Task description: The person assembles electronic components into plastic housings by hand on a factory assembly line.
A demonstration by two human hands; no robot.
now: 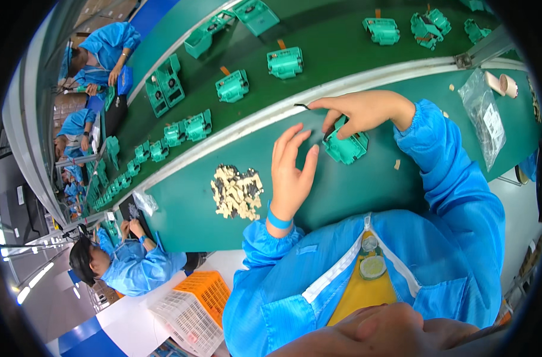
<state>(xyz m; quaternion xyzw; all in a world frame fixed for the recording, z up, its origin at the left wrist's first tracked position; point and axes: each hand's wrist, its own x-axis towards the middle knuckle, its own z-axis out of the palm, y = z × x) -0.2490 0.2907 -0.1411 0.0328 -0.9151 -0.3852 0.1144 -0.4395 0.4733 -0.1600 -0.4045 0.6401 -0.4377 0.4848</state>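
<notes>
A green plastic housing (349, 147) rests on the green work table in front of me. Over its far edge is my right hand (372, 110), with thumb and middle finger against the housing and the index finger stretched out to the left. At that fingertip a thin black strip (302, 106) shows near the metal rail; whether it is held is unclear. My left hand (293, 175) is just left of the housing, fingers apart, holding nothing. Left of that hand lies a pile of small cream and black parts (237, 191).
Beyond the pale rail (247, 119), a conveyor belt carries several green housings (284, 62). A clear plastic bag (484, 116) and cream rolls (502, 84) lie at right. Co-workers in blue (141, 265) sit along the left. Orange and white crates (202, 297) stand below the table.
</notes>
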